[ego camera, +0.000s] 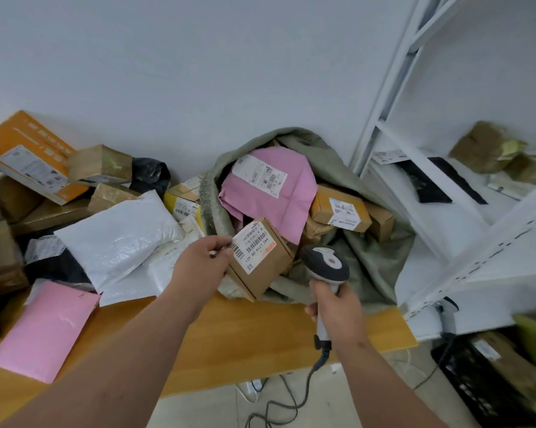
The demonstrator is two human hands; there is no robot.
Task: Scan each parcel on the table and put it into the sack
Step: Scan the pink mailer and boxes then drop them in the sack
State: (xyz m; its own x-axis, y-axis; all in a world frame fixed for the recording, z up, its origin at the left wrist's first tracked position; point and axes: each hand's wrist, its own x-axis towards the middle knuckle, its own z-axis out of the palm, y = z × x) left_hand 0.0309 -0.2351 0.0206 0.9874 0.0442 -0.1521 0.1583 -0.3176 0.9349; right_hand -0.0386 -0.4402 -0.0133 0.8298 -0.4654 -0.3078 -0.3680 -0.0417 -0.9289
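left hand (pixel 198 261): fingers pinch box (pixel 262 257) over sack (pixel 368 242) mouth | right hand (pixel 337 307): fingers grip scanner (pixel 326 264) beside box

Brown, pink and grey-green

A brown cardboard box (pixel 262 259) bears a white label; a pink plastic mailer (pixel 272 193) lies in the grey-green woven sack (pixel 374 251).

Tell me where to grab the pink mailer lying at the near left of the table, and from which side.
Take the pink mailer by its near right edge, coming from the right, over the bare wooden table. It lies flat and thin, so pinch the edge, thumb on top. Its far end is tucked under the white mailers, and boxes crowd its left side. The left hand holds a small box.
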